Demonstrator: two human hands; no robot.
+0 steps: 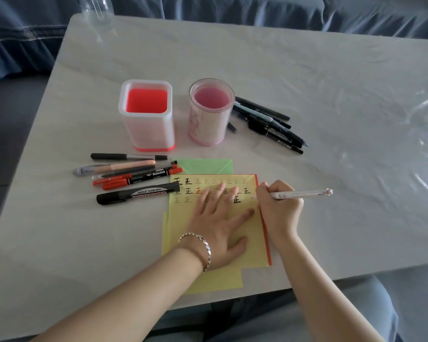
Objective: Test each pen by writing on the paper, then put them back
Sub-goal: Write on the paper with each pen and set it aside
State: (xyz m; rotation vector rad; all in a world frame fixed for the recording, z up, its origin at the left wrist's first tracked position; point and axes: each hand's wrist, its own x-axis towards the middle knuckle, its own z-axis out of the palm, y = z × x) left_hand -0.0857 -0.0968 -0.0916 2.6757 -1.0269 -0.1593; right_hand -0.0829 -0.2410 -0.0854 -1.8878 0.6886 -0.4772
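Near edge: left hand (218,218) flat on the yellow paper (253,245), fingers straight and spread, pinning it down. Silver chain bracelet (204,246) on that wrist.
Matte square sheet, three rows of handwritten characters in black and red, middle of the rows hidden under the fingers. Orange sheet (266,236) peeking out along the right edge, green sheet (208,166) at the far edge.
Right hand (279,209) curled tight around a slim white pen (302,193), pink cap end pointing right, tip at the third row by the sheet's right edge; tip contact hard to confirm.
Left of the paper: fat black whiteboard marker (137,194), then a loose row of red and black pens (134,172), lying flat.
Behind: square translucent holder (147,124) with red base, round pink holder (211,119) beside it.
Right of the round holder: pile of black pens (269,124), touching, overlapping.
Pale glossy marbled table (331,77). Far left corner: clear bottle (97,11), cut off by the frame.
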